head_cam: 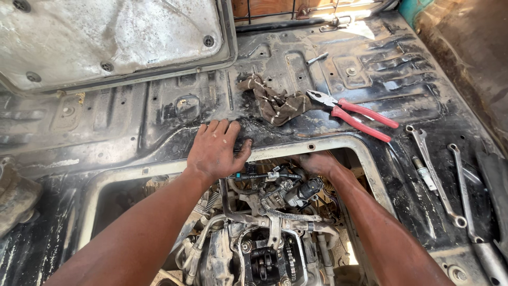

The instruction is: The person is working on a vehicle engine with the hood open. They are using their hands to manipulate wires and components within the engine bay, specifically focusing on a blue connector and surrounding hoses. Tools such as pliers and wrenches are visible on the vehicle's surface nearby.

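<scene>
Greasy black sheet-metal floor (159,114) at frame centre is pressed by the open, flat left hand (216,151). The right hand (317,163) is reached into the grimy grey engine (264,233); its grip cannot be told. Red-handled steel pliers (352,114) are laid upper right.

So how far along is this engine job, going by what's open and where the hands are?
Done: the floor hatch is open and the engine exposed. In hand: the left hand braces flat on the hatch edge while the right hand reaches down among the parts; what it grips is hidden. Left: red-handled pliers, wrenches and rag lie unused.
</scene>
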